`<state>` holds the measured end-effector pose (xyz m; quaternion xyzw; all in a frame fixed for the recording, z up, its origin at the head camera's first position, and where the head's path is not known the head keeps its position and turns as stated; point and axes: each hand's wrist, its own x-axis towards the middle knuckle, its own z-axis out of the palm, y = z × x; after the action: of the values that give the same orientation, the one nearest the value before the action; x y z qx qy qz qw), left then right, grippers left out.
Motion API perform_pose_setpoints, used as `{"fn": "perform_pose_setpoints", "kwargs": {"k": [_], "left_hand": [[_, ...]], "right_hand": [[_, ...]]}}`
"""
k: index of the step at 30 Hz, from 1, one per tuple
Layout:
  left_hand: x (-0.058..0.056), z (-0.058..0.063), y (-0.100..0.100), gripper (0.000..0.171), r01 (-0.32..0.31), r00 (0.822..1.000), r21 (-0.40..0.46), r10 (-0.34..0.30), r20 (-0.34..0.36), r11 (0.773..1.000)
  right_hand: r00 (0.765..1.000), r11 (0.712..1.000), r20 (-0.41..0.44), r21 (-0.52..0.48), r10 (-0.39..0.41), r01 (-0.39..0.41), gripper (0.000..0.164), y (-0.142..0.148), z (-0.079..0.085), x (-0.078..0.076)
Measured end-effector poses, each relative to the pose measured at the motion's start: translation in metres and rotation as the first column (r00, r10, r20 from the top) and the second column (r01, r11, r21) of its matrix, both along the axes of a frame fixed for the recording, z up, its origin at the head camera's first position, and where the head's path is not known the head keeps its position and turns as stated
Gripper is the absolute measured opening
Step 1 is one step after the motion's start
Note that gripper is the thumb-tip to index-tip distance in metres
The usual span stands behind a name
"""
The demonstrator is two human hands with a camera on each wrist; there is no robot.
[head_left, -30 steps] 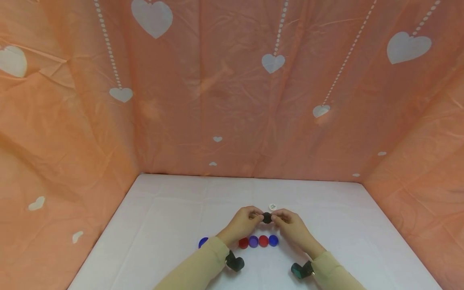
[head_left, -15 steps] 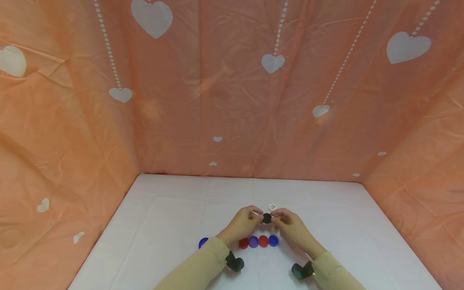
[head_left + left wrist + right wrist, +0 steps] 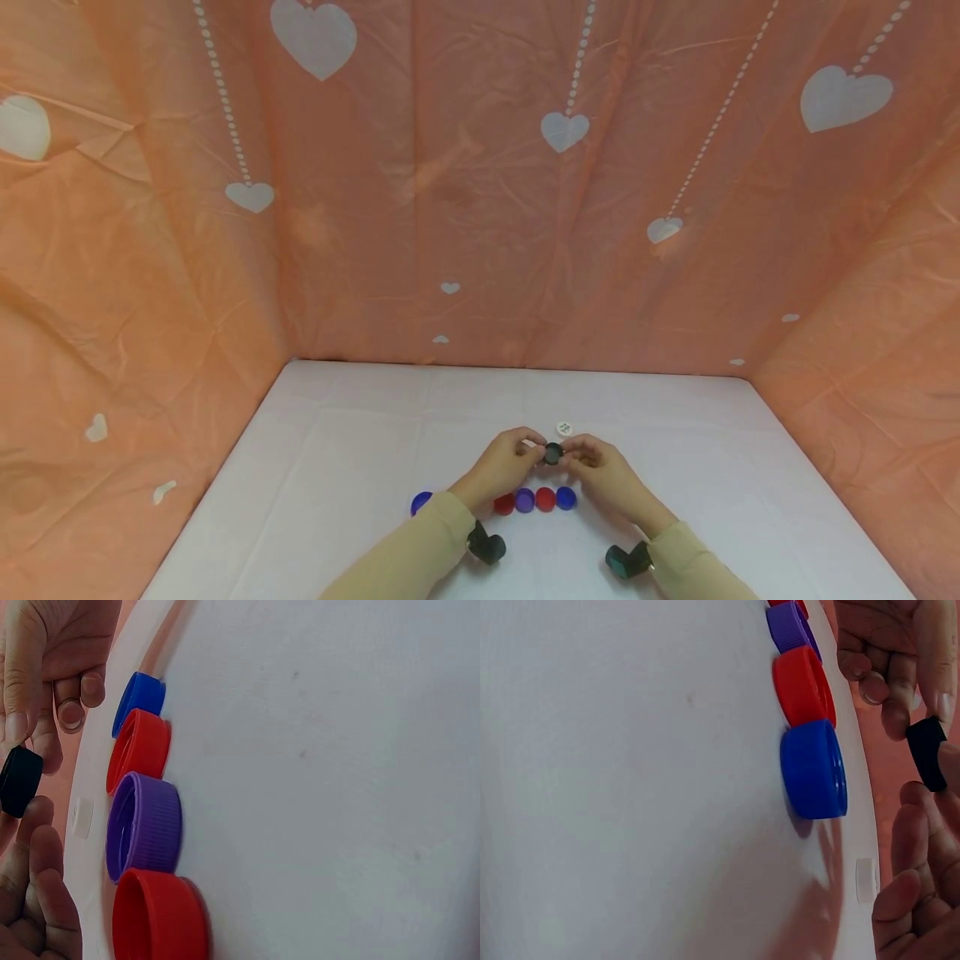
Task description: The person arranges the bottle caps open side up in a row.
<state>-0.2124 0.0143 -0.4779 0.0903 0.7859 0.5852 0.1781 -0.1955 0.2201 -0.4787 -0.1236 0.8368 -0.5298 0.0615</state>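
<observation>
A small black bottle cap [image 3: 553,453] is held up between the two hands, above the table behind a row of caps. My left hand [image 3: 501,460] pinches its left edge between thumb and fingertips. From the other side, my right hand [image 3: 602,468] holds the opposite edge in its fingertips. A paler round face of the cap shows in the head view, within a dark rim. Both wrist views catch the black cap [image 3: 21,781] side-on between the fingers of the two hands. A white disc with dark marks [image 3: 564,428] lies just beyond the fingers.
On the white table [image 3: 360,433], a red cap [image 3: 504,503], a purple cap [image 3: 524,500], another red cap [image 3: 545,499] and a blue cap [image 3: 566,498] stand in a touching row. Another blue cap [image 3: 422,502] shows left of the left forearm, which hides the stretch between.
The black cap has turned in the fingers: its face looked solid black before and now shows a paler middle. The right hand has shifted very slightly; the row of caps is unmoved.
</observation>
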Motion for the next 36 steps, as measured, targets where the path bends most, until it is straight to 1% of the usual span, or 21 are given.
{"fn": "perform_pose_setpoints", "kwargs": {"k": [2, 5, 8, 15, 18, 22, 26, 30, 31, 36], "left_hand": [[0.001, 0.0, 0.0, 0.013, 0.008, 1.0, -0.005, -0.008, -0.011, 1.0], [0.003, 0.001, 0.001, 0.013, 0.014, 1.0, -0.003, -0.014, 0.003, 1.0], [0.005, 0.001, 0.003, 0.013, 0.027, 1.0, -0.013, -0.027, -0.008, 1.0], [0.006, -0.001, 0.007, 0.013, 0.088, 0.994, -0.03, -0.09, -0.069, 0.996], [0.007, -0.002, 0.009, 0.013, 0.096, 0.992, -0.03, -0.098, -0.074, 0.995], [0.008, -0.004, 0.014, 0.012, 0.101, 0.99, -0.063, -0.107, -0.093, 0.993], [0.01, -0.003, 0.018, 0.016, 0.127, 0.98, -0.126, -0.144, -0.134, 0.984], [0.012, -0.003, 0.022, 0.024, 0.171, 0.968, -0.186, -0.2, -0.151, 0.968], [0.012, -0.004, 0.023, 0.025, 0.179, 0.967, -0.198, -0.21, -0.145, 0.964], [0.014, -0.005, 0.026, 0.032, 0.203, 0.946, -0.268, -0.259, -0.195, 0.942]], "right_hand": [[1.0, 1.0, 0.002, 0.002, 0.005, -0.005, 0.025, 0.001, 0.001, 0.001], [1.0, 1.0, 0.014, 0.013, 0.006, -0.006, 0.027, 0.003, 0.001, 0.002], [0.999, 1.0, 0.035, 0.019, 0.006, -0.007, 0.031, 0.005, 0.001, 0.003], [0.998, 0.998, 0.064, 0.064, 0.007, -0.011, 0.037, 0.011, 0.001, 0.005], [0.998, 0.997, 0.07, 0.078, 0.009, -0.015, 0.037, 0.014, 0.001, 0.007], [0.997, 0.994, 0.083, 0.107, 0.001, -0.01, 0.037, 0.018, -0.001, 0.008], [0.997, 0.992, 0.083, 0.124, -0.004, -0.006, 0.036, 0.024, -0.003, 0.011], [0.998, 0.991, 0.07, 0.132, 0.007, -0.016, 0.035, 0.031, -0.005, 0.014], [0.998, 0.991, 0.066, 0.136, 0.011, -0.02, 0.035, 0.033, -0.006, 0.015], [0.997, 0.986, 0.064, 0.163, 0.035, -0.045, 0.034, 0.041, -0.008, 0.017]]}}
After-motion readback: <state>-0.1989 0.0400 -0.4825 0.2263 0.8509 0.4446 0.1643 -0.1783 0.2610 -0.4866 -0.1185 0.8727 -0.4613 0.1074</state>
